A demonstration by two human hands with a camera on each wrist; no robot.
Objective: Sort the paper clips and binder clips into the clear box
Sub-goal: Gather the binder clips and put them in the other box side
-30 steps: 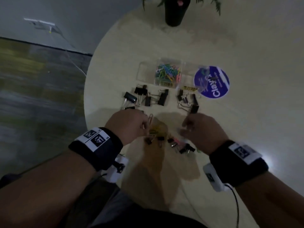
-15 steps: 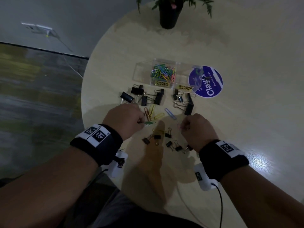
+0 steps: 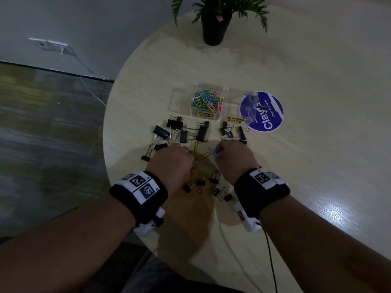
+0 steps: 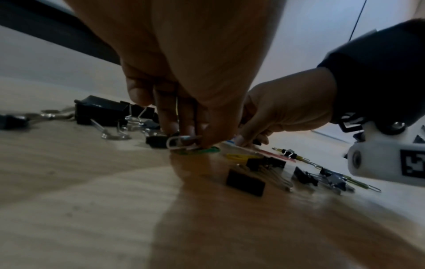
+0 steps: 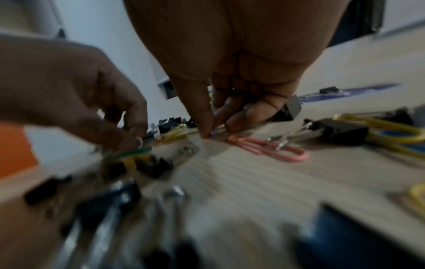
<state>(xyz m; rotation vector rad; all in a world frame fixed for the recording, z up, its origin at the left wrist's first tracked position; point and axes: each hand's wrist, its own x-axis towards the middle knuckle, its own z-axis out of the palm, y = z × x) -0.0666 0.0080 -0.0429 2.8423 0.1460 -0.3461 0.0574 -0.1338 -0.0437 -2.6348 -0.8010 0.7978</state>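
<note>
The clear box (image 3: 182,96) stands mid-table with several coloured paper clips (image 3: 208,100) in its middle compartment. Black binder clips (image 3: 201,133) lie in front of it. My left hand (image 3: 175,161) is down on the table among loose yellow paper clips (image 3: 201,156). In the left wrist view its fingertips (image 4: 174,130) pinch a white paper clip (image 4: 177,143) that lies over a green one (image 4: 208,150). My right hand (image 3: 229,157) pinches a blue paper clip (image 3: 212,152) between thumb and fingers (image 5: 204,125) at the table surface. A pink paper clip (image 5: 271,148) lies beside it.
Several small binder clips (image 3: 200,183) lie between my wrists. A round purple sticker (image 3: 268,121) sits right of the box, and a potted plant (image 3: 214,24) stands at the far edge. The table's rim (image 3: 104,134) curves close on the left.
Both hands have moved forward to the loose paper clips. The blue clip that lay free on the table is now pinched by my right hand.
</note>
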